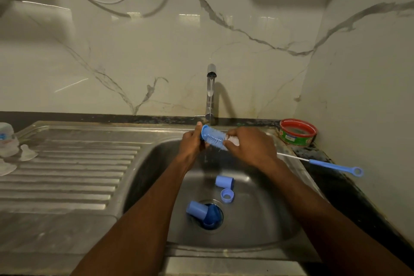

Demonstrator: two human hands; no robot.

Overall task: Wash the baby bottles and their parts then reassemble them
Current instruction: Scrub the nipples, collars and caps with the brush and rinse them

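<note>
The step in hand looks like rinsing or scrubbing a bottle brush under the tap, which stands at centre frame against the marble wall; a thin stream of water seems to fall just below the hands. The left hand curls round the blue handle end of the brush, and the right hand closes over its far end, where white bristles show between the fingers. Both hands are gripping, held above the basin of the sink.

Most of the washing appears still to come. In the basin, lower centre of the frame, lie three pale blue parts: a cap on its side, a screw ring just below it, and another cap leaning at the drain (a darker blue piece sits in the drain beside it, what it is cannot be told). At the left edge of the frame, on the ridged draining board, stand a clear bottle and clear teats. A thin blue-handled brush lies on the counter at right, near a red-rimmed tub.

The next move likely calls for one hand to free itself, reach down for a blue part, and hold it steady under the water.
</note>
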